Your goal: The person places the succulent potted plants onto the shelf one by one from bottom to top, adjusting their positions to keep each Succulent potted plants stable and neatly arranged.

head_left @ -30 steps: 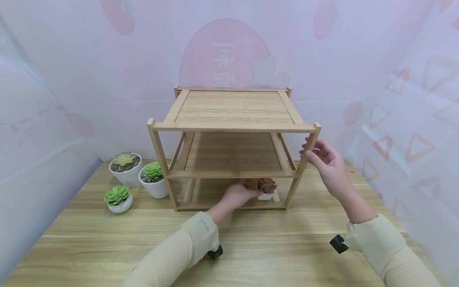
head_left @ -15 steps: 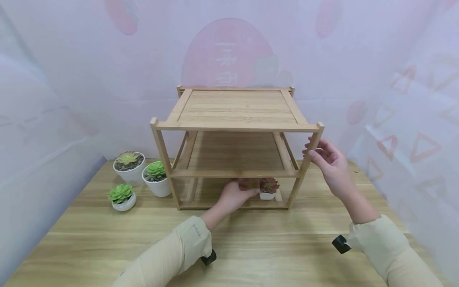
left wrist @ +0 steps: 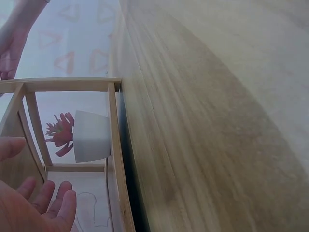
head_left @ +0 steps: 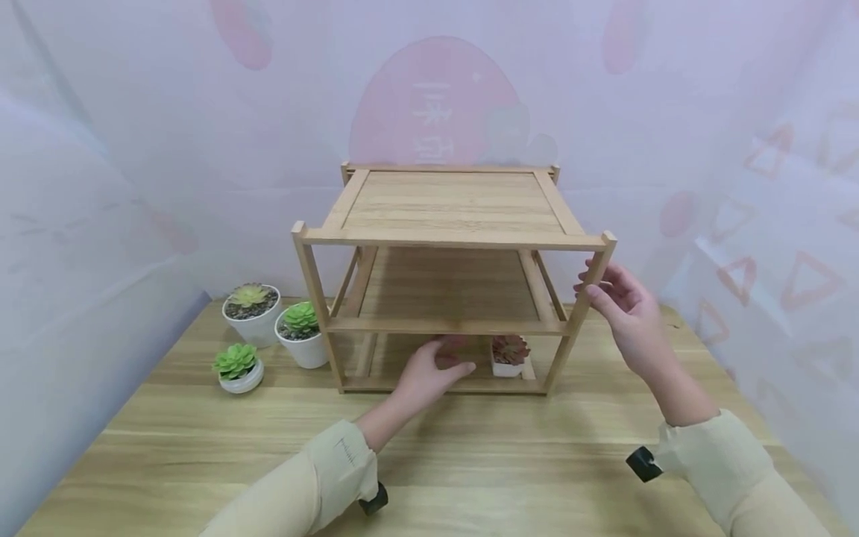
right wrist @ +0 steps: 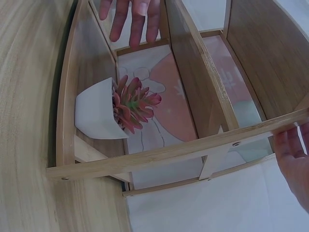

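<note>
A red succulent point(head_left: 510, 349) in a white square pot point(right wrist: 97, 110) stands upright on the bottom tier of a wooden shelf rack point(head_left: 450, 327), near its right end. My left hand point(head_left: 424, 373) reaches into that tier from the front, left of the pot. Its fingers and thumb are spread with a gap to the pot, and nothing lies between them in the left wrist view. My right hand point(head_left: 624, 313) grips the rack's right front post point(head_left: 579, 317) between the middle and top tiers, thumb in front and fingers behind.
Left of the rack on the wooden table point(head_left: 221, 462) stand three potted succulents: a yellowish-green one point(head_left: 250, 297) at the back, a green one point(head_left: 300, 328) beside the rack's left post, and a small green one point(head_left: 236, 365) in front. Printed cloth point(head_left: 282, 127) hangs behind and at both sides.
My left hand has let go of the succulent's pot and drawn back to the left, its fingers opening. The pot stays on the bottom tier. My right hand keeps its hold on the post.
</note>
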The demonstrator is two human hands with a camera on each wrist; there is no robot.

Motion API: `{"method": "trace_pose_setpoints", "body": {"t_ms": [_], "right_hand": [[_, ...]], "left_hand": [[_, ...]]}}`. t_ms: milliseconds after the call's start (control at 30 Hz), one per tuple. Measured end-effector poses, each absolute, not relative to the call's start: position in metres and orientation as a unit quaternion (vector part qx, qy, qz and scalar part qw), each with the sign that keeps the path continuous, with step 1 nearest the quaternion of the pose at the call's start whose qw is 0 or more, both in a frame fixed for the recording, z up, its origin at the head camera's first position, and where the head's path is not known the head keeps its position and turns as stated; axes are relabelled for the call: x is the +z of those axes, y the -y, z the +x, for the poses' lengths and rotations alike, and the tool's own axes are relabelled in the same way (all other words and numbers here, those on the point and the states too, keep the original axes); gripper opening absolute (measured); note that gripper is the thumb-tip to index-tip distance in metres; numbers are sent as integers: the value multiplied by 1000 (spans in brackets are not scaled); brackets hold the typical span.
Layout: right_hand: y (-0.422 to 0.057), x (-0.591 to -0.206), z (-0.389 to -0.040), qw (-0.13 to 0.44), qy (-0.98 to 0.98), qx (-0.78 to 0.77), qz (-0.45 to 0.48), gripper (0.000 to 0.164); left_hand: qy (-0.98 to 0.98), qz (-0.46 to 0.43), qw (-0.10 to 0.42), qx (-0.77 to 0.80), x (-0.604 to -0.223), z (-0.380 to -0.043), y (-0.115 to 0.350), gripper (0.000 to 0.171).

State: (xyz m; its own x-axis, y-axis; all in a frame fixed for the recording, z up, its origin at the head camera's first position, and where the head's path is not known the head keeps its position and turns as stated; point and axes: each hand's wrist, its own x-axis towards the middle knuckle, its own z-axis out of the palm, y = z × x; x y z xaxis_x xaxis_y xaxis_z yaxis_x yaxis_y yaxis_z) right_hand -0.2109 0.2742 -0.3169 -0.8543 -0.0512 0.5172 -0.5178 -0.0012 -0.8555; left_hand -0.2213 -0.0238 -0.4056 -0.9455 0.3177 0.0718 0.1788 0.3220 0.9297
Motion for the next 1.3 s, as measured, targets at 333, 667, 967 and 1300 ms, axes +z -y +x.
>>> {"method": "trace_pose_setpoints", "body": {"t_ms": [333,667,967,1300], "right_hand": [[-274,-319,-211,177,682,676,216,33],[-275,-320,-212,178,681,675,221,35],[-274,-319,-212,174,675,681,224,34],[-275,-320,-211,172,667,687,231,35]], "left_hand": [[-815,169,45,553,-401,-204,47,50],[-805,188,31,561,-395,-187,69,50],[-808,185,23,559,-389,-174,84,51],[-824,161,15,543,-388,-158,104,53]]}}
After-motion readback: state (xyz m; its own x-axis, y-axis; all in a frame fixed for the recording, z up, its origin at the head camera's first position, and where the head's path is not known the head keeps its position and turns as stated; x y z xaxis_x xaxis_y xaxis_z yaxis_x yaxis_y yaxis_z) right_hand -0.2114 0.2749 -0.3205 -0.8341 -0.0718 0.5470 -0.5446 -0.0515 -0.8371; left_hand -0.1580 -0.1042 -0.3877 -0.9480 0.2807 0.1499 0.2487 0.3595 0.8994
